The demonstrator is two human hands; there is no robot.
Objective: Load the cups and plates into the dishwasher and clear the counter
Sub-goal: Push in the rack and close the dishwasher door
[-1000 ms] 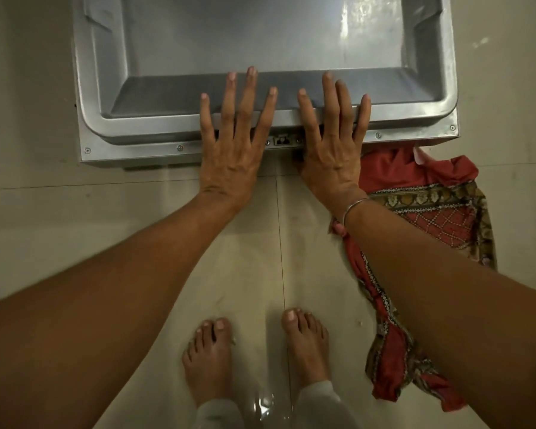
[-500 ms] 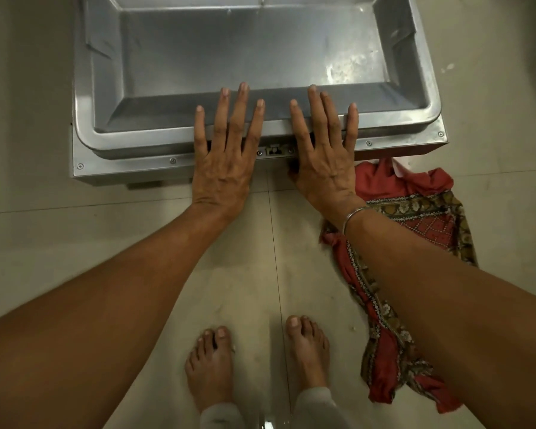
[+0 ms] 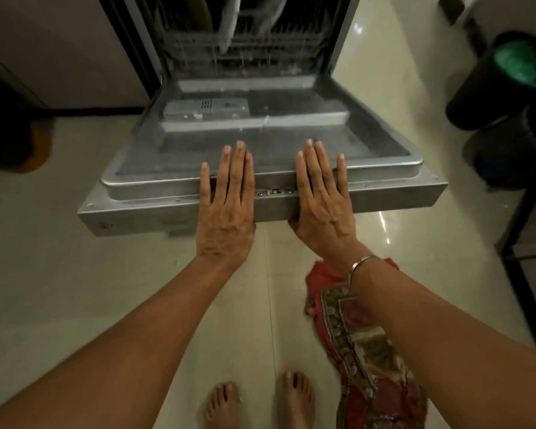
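1. The stainless-steel dishwasher door [image 3: 155, 184] hangs open toward the person. A grey detergent dispenser [image 3: 205, 108] is set in its inner face.
2. Behind it, the grey wire lower rack [image 3: 242, 48] holds pale upright plates [image 3: 229, 23], too blurred to count.
3. The left hand [image 3: 226, 212] lies flat on the door's front rim, fingers straight and released. The right hand [image 3: 321, 209], with a thin silver bangle [image 3: 361, 266] at the wrist, lies the same way just beside the small metal latch [image 3: 274, 191]. Both thumbs are hidden at the front edge.
4. A red patterned cloth [image 3: 362, 351] shows under the right forearm.
5. A black round bin with a green liner [image 3: 505, 78] stands near the door's right side.
6. Pale glossy floor tiles [image 3: 75, 289] lie open left of the door, and the bare feet [image 3: 222, 404] stand well back from its edge.
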